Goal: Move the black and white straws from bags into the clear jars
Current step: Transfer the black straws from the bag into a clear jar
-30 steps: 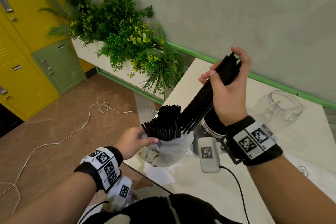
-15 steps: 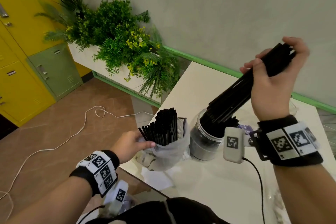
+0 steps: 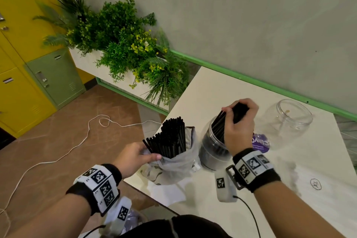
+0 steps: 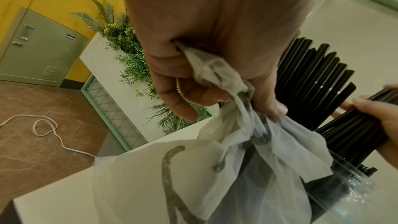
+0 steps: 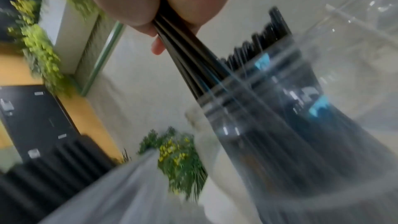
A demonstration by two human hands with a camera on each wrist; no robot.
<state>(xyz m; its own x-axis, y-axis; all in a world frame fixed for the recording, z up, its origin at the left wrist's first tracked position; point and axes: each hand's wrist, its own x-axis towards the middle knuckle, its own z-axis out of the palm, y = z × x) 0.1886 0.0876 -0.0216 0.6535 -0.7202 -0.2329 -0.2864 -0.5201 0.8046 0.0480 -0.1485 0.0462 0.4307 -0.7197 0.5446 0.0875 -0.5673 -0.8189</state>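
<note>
My right hand (image 3: 238, 121) grips a bundle of black straws (image 3: 222, 123) whose lower ends stand inside a clear jar (image 3: 211, 150) holding more black straws. In the right wrist view the bundle of black straws (image 5: 187, 52) slants from my fingers into the clear jar (image 5: 280, 125). My left hand (image 3: 135, 155) pinches the bunched plastic of a translucent bag (image 3: 173, 166) at the table's near-left corner. More black straws (image 3: 170, 139) stick up from the bag. The left wrist view shows the bag (image 4: 226, 159) gathered in my fingers (image 4: 193, 94). A second clear jar (image 3: 289, 120) stands empty at the right.
The white table (image 3: 289, 189) ends just left of the bag. A purple label (image 3: 259, 142) lies behind the filled jar. A planter with green plants (image 3: 125, 48) stands beyond the table. Yellow and green lockers (image 3: 29, 63) and a white cord (image 3: 58, 156) are on the left.
My right hand has carried the straw bundle from the bag over to the jar, then lowered it so the straws sit deep inside. The left hand has kept its hold on the bag.
</note>
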